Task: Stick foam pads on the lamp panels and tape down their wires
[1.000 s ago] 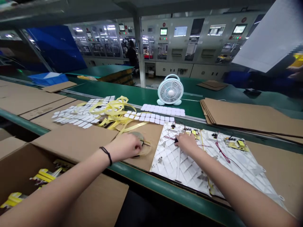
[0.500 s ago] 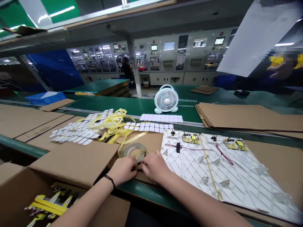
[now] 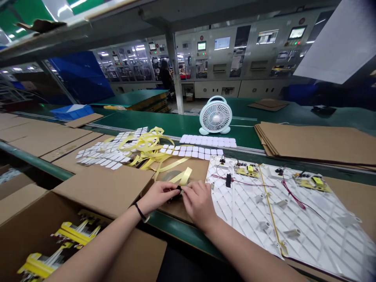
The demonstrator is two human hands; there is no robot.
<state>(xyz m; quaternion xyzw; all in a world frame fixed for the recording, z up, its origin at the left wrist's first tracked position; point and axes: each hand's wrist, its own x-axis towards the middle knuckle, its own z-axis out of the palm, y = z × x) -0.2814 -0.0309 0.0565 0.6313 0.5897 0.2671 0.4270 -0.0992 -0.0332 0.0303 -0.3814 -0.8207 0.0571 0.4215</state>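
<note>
My left hand [image 3: 161, 194] is closed in a pinch at a small black piece [image 3: 179, 188]. From the other side, the fingers of my right hand [image 3: 199, 201] also pinch this piece, their tips nearly meeting the left ones. A short yellow strip [image 3: 185, 176] stands up curled just behind the fingertips; where its lower end is attached I cannot make out. Partly hidden behind the hands, a roll of tape [image 3: 171, 177] lies on the cardboard. To the right of my right hand is a white ribbed panel [image 3: 249, 207] carrying small circuit boards and wires.
Tangled yellow strips [image 3: 147, 143] and sheets of white square pads [image 3: 102, 154] lie at the left. Beyond them stands a light blue fan [image 3: 216, 117]. Cardboard sheets [image 3: 317, 143] are stacked at the right. An open carton [image 3: 26, 215] with yellow parts sits at lower left.
My hands have lifted slightly from the front of the tape roll. The black piece now shows between my fingertips, and a yellow strip stands up behind them. The view has shifted left.
</note>
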